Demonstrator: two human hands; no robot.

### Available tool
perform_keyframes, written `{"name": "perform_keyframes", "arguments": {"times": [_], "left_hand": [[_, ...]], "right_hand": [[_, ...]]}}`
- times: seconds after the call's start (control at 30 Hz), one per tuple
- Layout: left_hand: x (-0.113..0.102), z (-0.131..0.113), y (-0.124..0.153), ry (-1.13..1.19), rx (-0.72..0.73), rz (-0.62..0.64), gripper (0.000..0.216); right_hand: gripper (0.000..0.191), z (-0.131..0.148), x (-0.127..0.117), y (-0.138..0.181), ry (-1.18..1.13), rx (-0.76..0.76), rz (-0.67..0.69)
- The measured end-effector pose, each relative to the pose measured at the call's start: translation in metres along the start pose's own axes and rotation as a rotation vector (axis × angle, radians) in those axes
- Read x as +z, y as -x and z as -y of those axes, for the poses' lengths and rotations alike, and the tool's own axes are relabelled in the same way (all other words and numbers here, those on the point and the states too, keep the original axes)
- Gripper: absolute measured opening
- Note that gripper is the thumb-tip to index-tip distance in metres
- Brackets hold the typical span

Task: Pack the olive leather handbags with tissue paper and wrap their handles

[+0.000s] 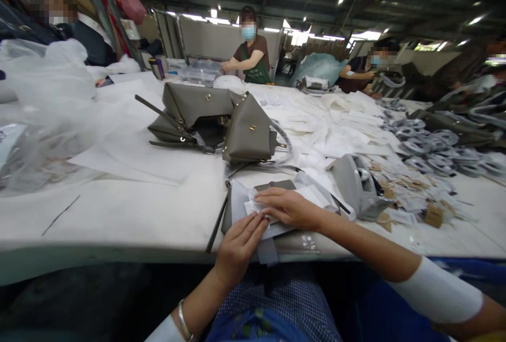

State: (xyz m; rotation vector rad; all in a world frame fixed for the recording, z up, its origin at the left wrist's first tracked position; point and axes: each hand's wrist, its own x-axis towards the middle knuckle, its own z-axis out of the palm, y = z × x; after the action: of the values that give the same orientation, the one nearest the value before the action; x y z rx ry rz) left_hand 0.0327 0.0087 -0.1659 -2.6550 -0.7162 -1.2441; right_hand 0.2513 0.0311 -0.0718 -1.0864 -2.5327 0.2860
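My left hand (240, 242) rests at the near table edge, fingers stretched out, fingertips on a white tissue sheet (310, 194) that covers a flat grey leather piece (276, 186). My right hand (288, 207) lies flat on the same sheet, fingers extended leftwards, pressing it down. A thin dark strap (219, 221) runs from the piece towards the table edge. Beyond them lie two grey handbags (247, 131), one upright on its side, the other (190, 113) open and flat.
A white table (118, 210) carries tissue sheets, clear plastic bags (39, 99) at left, a grey pouch (356, 186), and several paper tags and wrapped parts (430, 157) at right. Masked people work at the far side and right.
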Motion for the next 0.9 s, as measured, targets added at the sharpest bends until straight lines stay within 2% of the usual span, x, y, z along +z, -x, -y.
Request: {"name": "perform_keyframes", "arguments": {"times": [0.07, 0.13, 0.17, 0.23, 0.3, 0.4, 0.47, 0.67, 0.9], "left_hand": [[0.000, -0.001, 0.000, 0.009, -0.011, -0.009, 0.042], [0.000, -0.001, -0.001, 0.027, -0.018, -0.010, 0.041], [0.000, -0.001, -0.001, 0.038, -0.020, -0.006, 0.040], [0.000, -0.002, -0.002, 0.052, -0.031, 0.013, 0.041], [-0.001, -0.002, -0.003, 0.056, -0.038, 0.025, 0.041], [-0.003, -0.002, -0.005, 0.048, -0.035, 0.040, 0.042], [-0.004, -0.002, -0.006, 0.041, -0.025, 0.050, 0.042], [-0.007, -0.002, -0.006, 0.044, -0.041, 0.100, 0.053], [-0.005, -0.001, -0.005, 0.084, -0.079, 0.134, 0.059]], "right_hand": [[0.045, 0.015, 0.003, 0.028, 0.028, -0.049, -0.066], [0.059, 0.026, 0.010, 0.049, 0.126, -0.118, -0.064], [0.058, 0.030, 0.015, 0.057, 0.188, -0.138, -0.064], [0.046, 0.035, 0.025, 0.064, 0.292, -0.162, -0.113], [0.036, 0.035, 0.035, 0.063, 0.332, -0.215, -0.221], [0.022, 0.036, 0.040, 0.056, 0.291, -0.290, -0.356], [0.015, 0.037, 0.039, 0.054, 0.247, -0.268, -0.397], [0.015, 0.042, 0.039, 0.068, 0.206, -0.224, -0.413], [0.018, 0.035, 0.053, 0.075, 0.252, -0.279, -0.398]]}}
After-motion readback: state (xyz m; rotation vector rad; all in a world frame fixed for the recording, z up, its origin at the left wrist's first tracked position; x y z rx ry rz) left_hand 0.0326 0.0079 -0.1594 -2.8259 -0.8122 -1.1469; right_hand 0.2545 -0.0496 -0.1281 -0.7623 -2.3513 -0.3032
